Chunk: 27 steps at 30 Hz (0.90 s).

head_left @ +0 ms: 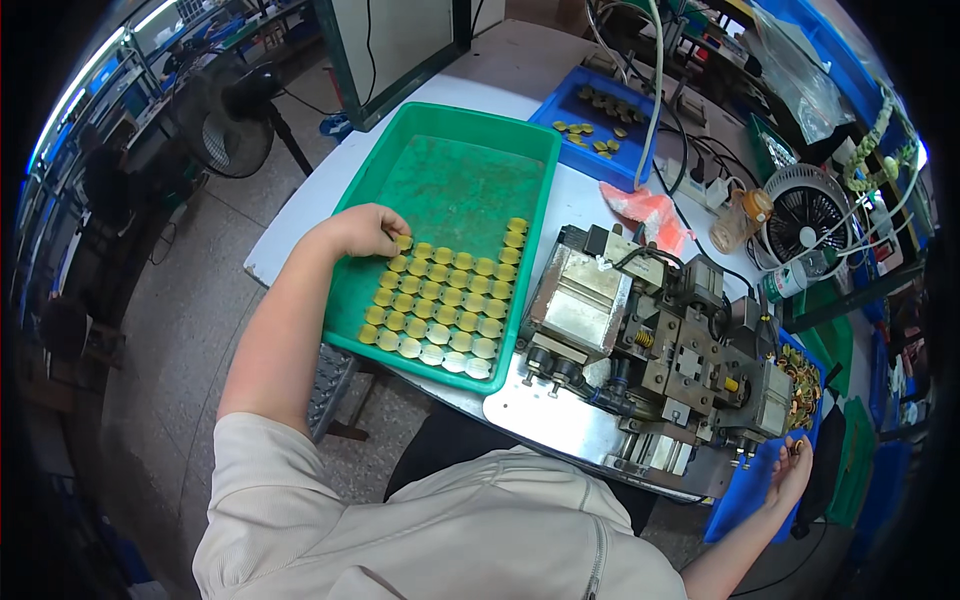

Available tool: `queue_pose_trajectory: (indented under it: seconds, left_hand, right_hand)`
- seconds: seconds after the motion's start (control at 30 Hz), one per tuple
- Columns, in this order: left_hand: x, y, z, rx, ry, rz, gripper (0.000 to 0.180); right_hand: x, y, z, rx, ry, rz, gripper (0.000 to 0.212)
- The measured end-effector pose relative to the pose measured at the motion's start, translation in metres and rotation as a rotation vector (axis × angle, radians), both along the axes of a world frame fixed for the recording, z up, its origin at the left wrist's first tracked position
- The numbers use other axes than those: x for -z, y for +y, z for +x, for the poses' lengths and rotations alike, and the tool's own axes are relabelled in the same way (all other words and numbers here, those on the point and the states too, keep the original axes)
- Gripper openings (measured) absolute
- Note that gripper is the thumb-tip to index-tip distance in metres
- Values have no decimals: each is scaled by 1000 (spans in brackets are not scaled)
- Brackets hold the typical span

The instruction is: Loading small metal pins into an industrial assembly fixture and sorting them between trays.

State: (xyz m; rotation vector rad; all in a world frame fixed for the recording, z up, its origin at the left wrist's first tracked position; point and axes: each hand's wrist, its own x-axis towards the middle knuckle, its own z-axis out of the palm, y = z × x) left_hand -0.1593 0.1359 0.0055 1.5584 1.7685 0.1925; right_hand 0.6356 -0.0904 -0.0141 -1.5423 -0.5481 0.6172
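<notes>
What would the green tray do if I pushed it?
The green tray looks stiff, since its walls stand up. Being wide and shallow, it probably wouldn't tip. The yellow pieces inside might slide, with bare space beyond them.

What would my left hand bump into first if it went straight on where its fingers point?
Probably the neighbouring yellow disc in the green tray, just right of the pinched disc at your left hand; depth is unclear, so it might pass above.

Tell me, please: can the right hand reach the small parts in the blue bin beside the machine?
Probably yes: the right hand is at the blue bin, close to the small parts, and nothing visible blocks its way.
</notes>
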Motion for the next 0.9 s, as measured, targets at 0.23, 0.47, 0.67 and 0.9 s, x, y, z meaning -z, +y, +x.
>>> queue_pose_trajectory:
  seconds: [0.23, 0.47, 0.67, 0.9]
  left_hand:
    - [1, -5, -1, 24, -45, 7, 32]
    - [-3, -3, 4, 51, 9, 21, 32]
    - [-7, -4, 8, 62, 72, 25, 33]
    - [-3, -9, 7, 35, 64, 76, 28]
  right_hand:
    - [26, -1, -1, 13, -50, -59, 37]
    - [44, -4, -2, 46, -218, -226, 32]
    - [42, -2, -12, 91, -269, -271, 25]
    - [54, 1, 0, 71, -266, -236, 24]
